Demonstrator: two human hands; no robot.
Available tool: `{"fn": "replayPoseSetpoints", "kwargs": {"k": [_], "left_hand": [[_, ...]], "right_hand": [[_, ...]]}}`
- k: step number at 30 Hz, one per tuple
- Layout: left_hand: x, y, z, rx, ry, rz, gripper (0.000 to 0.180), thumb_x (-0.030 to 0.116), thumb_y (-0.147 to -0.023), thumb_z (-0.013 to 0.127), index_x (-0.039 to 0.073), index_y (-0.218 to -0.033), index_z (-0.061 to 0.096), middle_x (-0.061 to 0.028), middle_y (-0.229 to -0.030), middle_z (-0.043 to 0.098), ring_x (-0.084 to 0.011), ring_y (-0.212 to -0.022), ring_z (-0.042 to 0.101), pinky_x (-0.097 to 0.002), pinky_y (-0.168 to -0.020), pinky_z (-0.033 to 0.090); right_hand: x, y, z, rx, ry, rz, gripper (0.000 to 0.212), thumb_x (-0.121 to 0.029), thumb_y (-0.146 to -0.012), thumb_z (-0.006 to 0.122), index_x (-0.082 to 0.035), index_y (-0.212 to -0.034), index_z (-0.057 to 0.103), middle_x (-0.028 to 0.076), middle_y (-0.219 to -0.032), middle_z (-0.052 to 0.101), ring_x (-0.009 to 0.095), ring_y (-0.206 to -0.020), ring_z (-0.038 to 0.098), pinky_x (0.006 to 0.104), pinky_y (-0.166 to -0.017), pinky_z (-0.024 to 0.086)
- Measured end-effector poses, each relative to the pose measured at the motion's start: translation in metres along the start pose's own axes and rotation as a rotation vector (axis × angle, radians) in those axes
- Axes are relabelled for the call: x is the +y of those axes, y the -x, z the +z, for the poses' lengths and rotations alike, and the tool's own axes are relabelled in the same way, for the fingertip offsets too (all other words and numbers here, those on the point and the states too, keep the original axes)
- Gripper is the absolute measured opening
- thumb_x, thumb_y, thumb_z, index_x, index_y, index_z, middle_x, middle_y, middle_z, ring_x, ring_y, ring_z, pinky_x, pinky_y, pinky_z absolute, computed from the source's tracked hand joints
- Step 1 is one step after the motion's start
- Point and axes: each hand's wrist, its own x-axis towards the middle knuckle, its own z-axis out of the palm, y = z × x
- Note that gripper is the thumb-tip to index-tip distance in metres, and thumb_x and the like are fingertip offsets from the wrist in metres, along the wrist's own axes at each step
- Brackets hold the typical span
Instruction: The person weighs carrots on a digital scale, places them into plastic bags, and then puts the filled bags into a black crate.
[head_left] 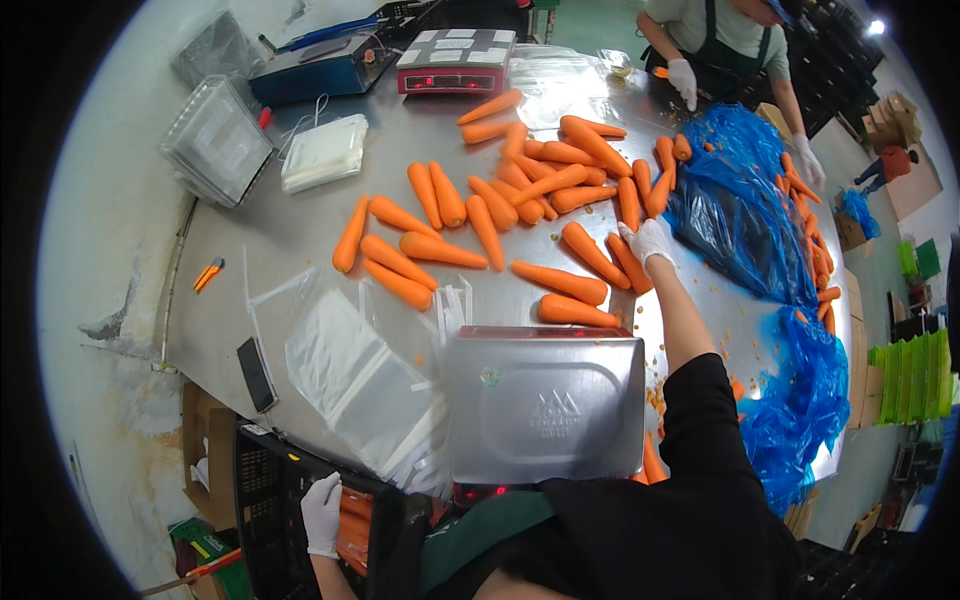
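Observation:
My right hand (pixel 650 244), in a white glove, reaches across the steel table to the right side of the loose carrots. Its fingers curl at the thick end of an upright-lying carrot (pixel 628 203); another carrot (pixel 629 264) lies just below the hand. My left hand (pixel 322 514), also gloved, is low at the left over a black crate (pixel 262 485). Closed fingers rest beside bagged carrots (pixel 355 527) there, and what they grip is hidden. Between my arms stands a scale (pixel 547 405) with a bare steel top.
Clear plastic bags (pixel 365 385), a phone (pixel 256 374) and an orange cutter (pixel 208 274) lie on the left. Another scale (pixel 457 62) stands at the back. Blue plastic sheeting (pixel 735 200) covers the right side. Across the table, a gloved co-worker (pixel 720 50) handles carrots.

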Motion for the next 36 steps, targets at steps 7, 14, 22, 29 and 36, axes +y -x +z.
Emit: {"fn": "replayPoseSetpoints", "kwargs": {"k": [7, 14, 22, 29, 36], "left_hand": [[0.027, 0.000, 0.013, -0.004, 0.019, -0.019, 0.018, 0.001, -0.086, 0.061, -0.005, -0.103, 0.065, -0.0128, -0.089, 0.068, -0.0214, -0.083, 0.066, -0.0292, -0.076, 0.050], [0.038, -0.018, 0.036, -0.078, 0.072, 0.021, 0.019, 0.005, -0.086, 0.061, -0.003, -0.102, 0.066, -0.0158, -0.095, 0.067, -0.0293, -0.089, 0.065, -0.0330, -0.080, 0.050], [0.034, 0.001, 0.044, 0.031, -0.026, 0.154, 0.021, 0.012, -0.087, 0.059, 0.002, -0.103, 0.067, -0.0149, -0.101, 0.066, -0.0309, -0.097, 0.061, -0.0373, -0.086, 0.047], [0.024, -0.044, 0.089, 0.152, 0.034, 0.209, 0.015, 0.013, -0.083, 0.063, 0.005, -0.094, 0.068, -0.0120, -0.089, 0.062, -0.0302, -0.090, 0.059, -0.0375, -0.081, 0.047], [-0.019, -0.101, 0.107, 0.132, 0.123, 0.181, 0.008, 0.013, -0.084, 0.062, 0.007, -0.088, 0.065, -0.0114, -0.081, 0.061, -0.0280, -0.083, 0.060, -0.0351, -0.075, 0.047]], "right_hand": [[-0.041, 0.022, -0.036, -0.061, -0.187, -0.130, 0.041, -0.032, -0.080, 0.068, 0.005, -0.095, 0.060, 0.027, -0.093, 0.065, 0.042, -0.090, 0.063, 0.0461, -0.080, 0.051], [-0.031, 0.066, 0.001, -0.100, -0.076, -0.483, 0.030, -0.011, -0.074, 0.068, -0.001, -0.099, 0.055, 0.025, -0.085, 0.063, 0.044, -0.083, 0.062, 0.0470, -0.072, 0.050], [-0.045, 0.091, -0.049, -0.246, -0.083, -0.403, 0.031, -0.024, -0.068, 0.073, 0.001, -0.085, 0.065, 0.019, -0.067, 0.063, 0.033, -0.063, 0.065, 0.0407, -0.057, 0.048], [-0.061, 0.278, -0.159, -0.823, -0.852, -0.100, 0.017, -0.011, -0.070, 0.072, 0.002, -0.081, 0.071, 0.003, -0.072, 0.066, 0.009, -0.064, 0.059, 0.0237, -0.062, 0.048], [-0.045, 0.353, -0.122, -0.561, -0.689, 0.131, 0.047, -0.028, -0.073, 0.077, 0.004, -0.102, 0.059, 0.009, -0.077, 0.063, 0.017, -0.073, 0.061, 0.0319, -0.069, 0.049]]}}
